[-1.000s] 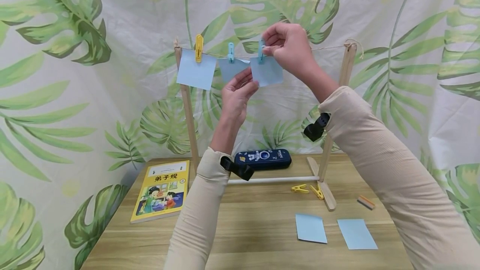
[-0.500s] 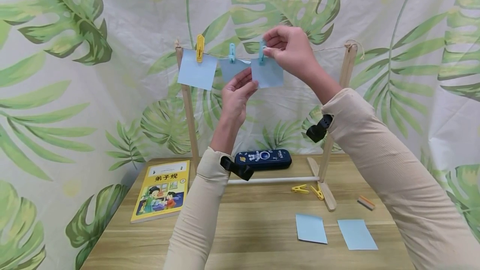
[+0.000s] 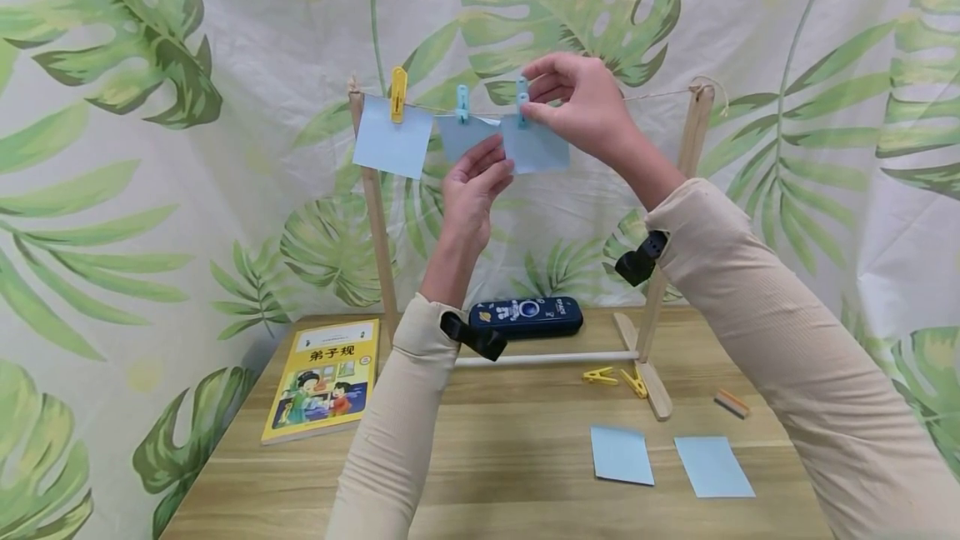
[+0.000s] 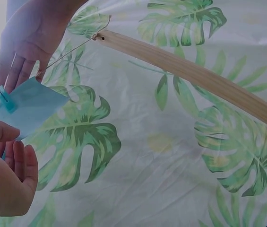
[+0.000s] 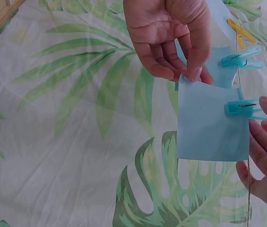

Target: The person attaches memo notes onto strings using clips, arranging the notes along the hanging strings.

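A blue clothespin (image 3: 522, 98) sits at the top edge of a light-blue paper square (image 5: 211, 125), at the string. My right hand (image 3: 585, 102) has its thumb at the clothespin's front handle and its fingers behind; the right wrist view shows the handles spread apart. With thumb and fingertips my left hand (image 3: 468, 198) pinches the same square's lower left corner. Left of it hang a second blue square (image 3: 459, 140) under a blue clothespin (image 3: 462, 104) and a third square (image 3: 393, 140) under a yellow clothespin (image 3: 398, 96).
A string runs between wooden posts (image 3: 693, 132). On the table lie two blue paper squares (image 3: 622, 455), two yellow clothespins (image 3: 600, 376), a striped eraser-like block (image 3: 732, 403), a dark pencil case (image 3: 528, 319) and a yellow book (image 3: 326, 382). A white bar (image 3: 555, 358) joins the stand's feet.
My right thumb has slid slightly down and the clothespin's handles have come apart, showing more of it. My left hand stays at the paper's corner.
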A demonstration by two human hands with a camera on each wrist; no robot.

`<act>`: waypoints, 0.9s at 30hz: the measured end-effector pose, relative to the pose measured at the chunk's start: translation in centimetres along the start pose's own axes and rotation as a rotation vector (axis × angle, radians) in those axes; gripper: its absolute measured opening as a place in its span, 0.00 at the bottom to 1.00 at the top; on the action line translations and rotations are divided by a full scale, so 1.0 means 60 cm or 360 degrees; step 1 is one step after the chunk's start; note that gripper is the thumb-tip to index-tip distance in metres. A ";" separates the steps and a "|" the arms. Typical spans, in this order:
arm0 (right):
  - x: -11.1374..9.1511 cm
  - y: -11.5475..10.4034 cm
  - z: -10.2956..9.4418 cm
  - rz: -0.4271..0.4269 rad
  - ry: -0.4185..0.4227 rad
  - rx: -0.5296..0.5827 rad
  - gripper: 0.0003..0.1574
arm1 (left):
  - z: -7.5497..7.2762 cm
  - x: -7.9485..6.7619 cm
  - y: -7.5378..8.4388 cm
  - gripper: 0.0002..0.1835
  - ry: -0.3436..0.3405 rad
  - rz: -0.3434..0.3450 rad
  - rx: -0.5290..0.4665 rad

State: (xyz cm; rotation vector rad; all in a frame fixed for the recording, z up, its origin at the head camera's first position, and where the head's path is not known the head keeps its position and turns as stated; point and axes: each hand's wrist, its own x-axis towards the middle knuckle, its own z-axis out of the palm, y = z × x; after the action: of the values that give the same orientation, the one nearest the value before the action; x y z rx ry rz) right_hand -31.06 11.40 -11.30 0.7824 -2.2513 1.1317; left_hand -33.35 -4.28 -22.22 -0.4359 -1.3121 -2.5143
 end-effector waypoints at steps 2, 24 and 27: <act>0.000 0.001 0.000 -0.0001 0.0002 0.0008 0.22 | -0.001 0.000 -0.001 0.20 0.0006 -0.0001 0.0010; 0.003 -0.011 0.003 -0.0104 -0.0029 -0.0018 0.22 | -0.005 -0.006 -0.016 0.19 0.0028 0.0000 0.0111; 0.005 -0.012 0.004 -0.0123 -0.0015 -0.0027 0.19 | -0.005 -0.007 -0.018 0.19 0.0026 0.0000 0.0121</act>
State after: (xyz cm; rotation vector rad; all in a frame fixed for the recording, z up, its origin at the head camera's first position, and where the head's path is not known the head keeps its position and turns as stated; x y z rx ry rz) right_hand -30.80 10.76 -10.86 0.8617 -2.2158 1.0742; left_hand -33.43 -3.89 -23.37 -0.3975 -1.3964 -2.4532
